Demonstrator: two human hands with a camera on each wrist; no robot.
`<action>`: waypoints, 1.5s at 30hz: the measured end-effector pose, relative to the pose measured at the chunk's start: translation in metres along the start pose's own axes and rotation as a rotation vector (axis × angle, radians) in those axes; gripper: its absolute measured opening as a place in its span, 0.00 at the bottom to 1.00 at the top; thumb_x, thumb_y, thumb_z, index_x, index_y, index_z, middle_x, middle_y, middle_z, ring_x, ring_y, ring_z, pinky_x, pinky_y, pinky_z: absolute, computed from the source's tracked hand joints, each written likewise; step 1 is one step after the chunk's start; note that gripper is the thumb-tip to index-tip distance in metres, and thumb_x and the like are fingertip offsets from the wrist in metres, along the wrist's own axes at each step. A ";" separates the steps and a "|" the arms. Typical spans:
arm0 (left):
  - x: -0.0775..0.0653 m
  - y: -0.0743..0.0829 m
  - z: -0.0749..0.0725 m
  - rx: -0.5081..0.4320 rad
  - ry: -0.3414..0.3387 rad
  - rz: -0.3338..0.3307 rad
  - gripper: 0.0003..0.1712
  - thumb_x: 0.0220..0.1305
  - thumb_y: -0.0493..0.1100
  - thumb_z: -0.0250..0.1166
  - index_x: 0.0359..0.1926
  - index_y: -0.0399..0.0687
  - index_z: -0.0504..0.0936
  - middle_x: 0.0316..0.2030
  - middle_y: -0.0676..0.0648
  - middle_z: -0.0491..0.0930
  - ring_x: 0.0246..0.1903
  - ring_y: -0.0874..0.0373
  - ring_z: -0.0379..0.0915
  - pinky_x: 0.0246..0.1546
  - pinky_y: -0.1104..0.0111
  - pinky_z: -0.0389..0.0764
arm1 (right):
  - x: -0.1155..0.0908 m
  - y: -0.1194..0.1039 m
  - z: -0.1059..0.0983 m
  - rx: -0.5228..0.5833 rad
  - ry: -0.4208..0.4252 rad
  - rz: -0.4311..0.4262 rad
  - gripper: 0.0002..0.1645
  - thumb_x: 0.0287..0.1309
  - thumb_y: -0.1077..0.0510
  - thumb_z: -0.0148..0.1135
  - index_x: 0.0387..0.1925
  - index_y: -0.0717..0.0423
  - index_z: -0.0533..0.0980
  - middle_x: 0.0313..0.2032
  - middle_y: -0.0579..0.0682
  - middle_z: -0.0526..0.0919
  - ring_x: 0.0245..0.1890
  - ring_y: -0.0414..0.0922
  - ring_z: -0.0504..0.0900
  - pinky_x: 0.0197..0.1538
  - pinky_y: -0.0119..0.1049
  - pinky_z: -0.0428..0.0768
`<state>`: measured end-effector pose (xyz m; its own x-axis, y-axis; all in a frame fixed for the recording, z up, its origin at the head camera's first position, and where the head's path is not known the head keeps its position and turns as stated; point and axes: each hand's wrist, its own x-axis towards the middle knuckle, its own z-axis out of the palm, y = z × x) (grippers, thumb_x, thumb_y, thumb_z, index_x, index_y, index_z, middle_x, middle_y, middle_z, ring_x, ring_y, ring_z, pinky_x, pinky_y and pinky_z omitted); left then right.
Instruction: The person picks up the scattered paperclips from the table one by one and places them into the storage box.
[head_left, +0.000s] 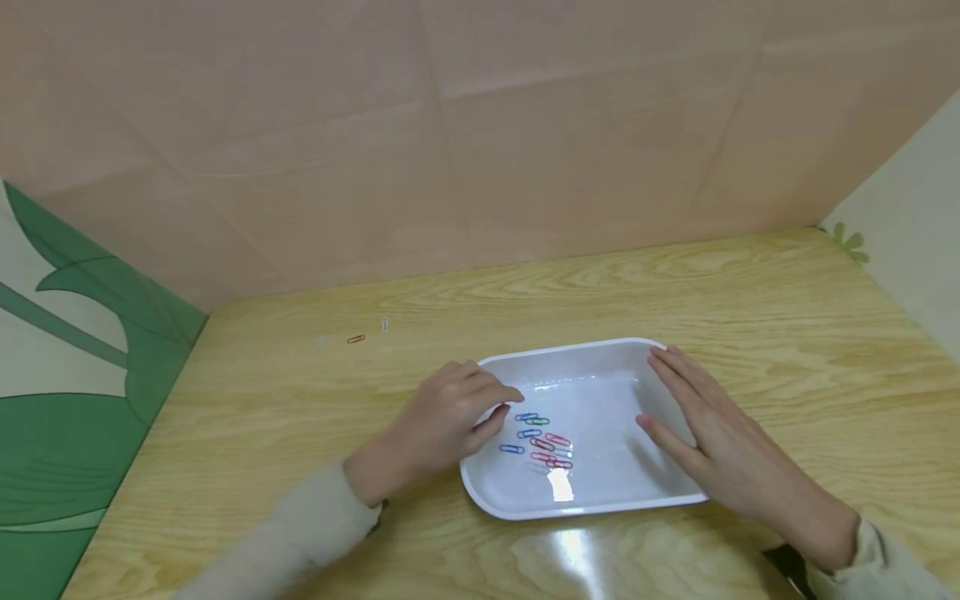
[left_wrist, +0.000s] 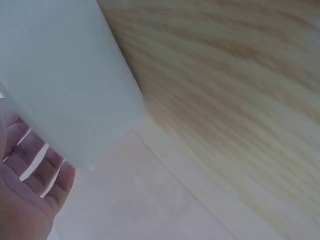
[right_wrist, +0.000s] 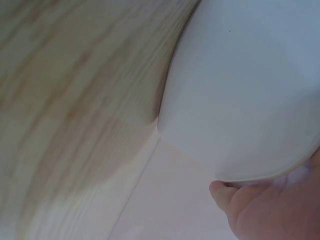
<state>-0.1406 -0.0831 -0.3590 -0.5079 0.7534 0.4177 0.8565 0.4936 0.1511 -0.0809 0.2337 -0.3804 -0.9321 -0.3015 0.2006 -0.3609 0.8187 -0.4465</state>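
Note:
A white tray (head_left: 600,492) stands on the wooden table and holds several coloured paper clips (head_left: 542,443), grouped in its left half. Over the tray's left rim reaches my left hand (head_left: 453,412), index finger and thumb bent toward each other with a gap between them. A small reddish spot shows there; what it is I cannot tell. In the left wrist view the other fingers of the left hand (left_wrist: 40,175) are loosely bent beside the tray's outer wall. My right hand (head_left: 723,442) lies at the right rim, fingers extended and thumb over the inside.
On the table's far left lie an orange paper clip (head_left: 356,339), a whitish paper clip (head_left: 385,324) and a faint pale clip (head_left: 318,342). A pinkish cloth wall (head_left: 450,150) closes off the back. A green leaf-patterned panel (head_left: 67,433) stands at the left.

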 end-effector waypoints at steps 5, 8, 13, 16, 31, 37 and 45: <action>-0.008 -0.010 -0.006 0.045 0.050 -0.019 0.09 0.58 0.36 0.70 0.41 0.48 0.87 0.37 0.54 0.87 0.39 0.59 0.79 0.44 0.68 0.81 | 0.001 0.000 0.000 -0.001 -0.001 -0.006 0.43 0.70 0.47 0.57 0.76 0.60 0.52 0.76 0.60 0.53 0.77 0.58 0.51 0.81 0.39 0.41; -0.014 -0.016 -0.010 0.069 0.073 -0.020 0.10 0.57 0.36 0.70 0.41 0.48 0.87 0.36 0.54 0.87 0.39 0.58 0.80 0.42 0.67 0.81 | 0.002 0.000 0.000 0.003 -0.007 -0.005 0.43 0.70 0.47 0.57 0.76 0.60 0.52 0.76 0.60 0.53 0.77 0.58 0.50 0.81 0.41 0.42; -0.026 -0.027 -0.016 0.102 0.094 -0.018 0.10 0.56 0.35 0.71 0.41 0.47 0.87 0.36 0.52 0.88 0.38 0.57 0.80 0.40 0.66 0.82 | 0.002 0.000 0.000 0.009 -0.012 -0.001 0.43 0.70 0.47 0.56 0.76 0.61 0.52 0.76 0.61 0.53 0.77 0.58 0.50 0.81 0.45 0.43; -0.032 -0.032 -0.019 0.129 0.090 -0.032 0.11 0.55 0.35 0.72 0.41 0.47 0.86 0.36 0.52 0.88 0.37 0.56 0.80 0.39 0.65 0.82 | 0.002 0.000 0.000 0.009 -0.009 -0.002 0.43 0.70 0.47 0.56 0.76 0.61 0.52 0.76 0.61 0.53 0.77 0.59 0.50 0.81 0.44 0.43; -0.052 -0.059 -0.026 0.220 0.017 -0.137 0.16 0.55 0.36 0.73 0.46 0.44 0.85 0.39 0.47 0.88 0.39 0.52 0.82 0.40 0.62 0.83 | 0.001 -0.001 0.000 0.009 -0.003 -0.003 0.43 0.70 0.47 0.57 0.76 0.61 0.53 0.76 0.61 0.53 0.77 0.59 0.51 0.81 0.40 0.42; -0.059 -0.073 -0.029 0.247 -0.008 -0.174 0.15 0.56 0.36 0.72 0.46 0.41 0.85 0.40 0.45 0.88 0.39 0.51 0.82 0.46 0.59 0.84 | 0.001 0.000 0.001 0.001 0.004 -0.006 0.43 0.70 0.47 0.57 0.76 0.61 0.53 0.76 0.61 0.54 0.77 0.58 0.52 0.81 0.38 0.41; -0.069 -0.091 -0.033 0.251 -0.027 -0.244 0.15 0.57 0.35 0.70 0.47 0.39 0.85 0.40 0.43 0.88 0.38 0.50 0.83 0.42 0.58 0.85 | 0.001 0.001 0.001 0.004 0.001 -0.007 0.43 0.70 0.47 0.57 0.76 0.62 0.53 0.76 0.62 0.54 0.77 0.59 0.51 0.81 0.40 0.42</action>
<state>-0.1809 -0.1946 -0.3716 -0.7000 0.6097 0.3719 0.6620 0.7493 0.0174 -0.0818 0.2336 -0.3815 -0.9295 -0.3066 0.2050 -0.3676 0.8147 -0.4484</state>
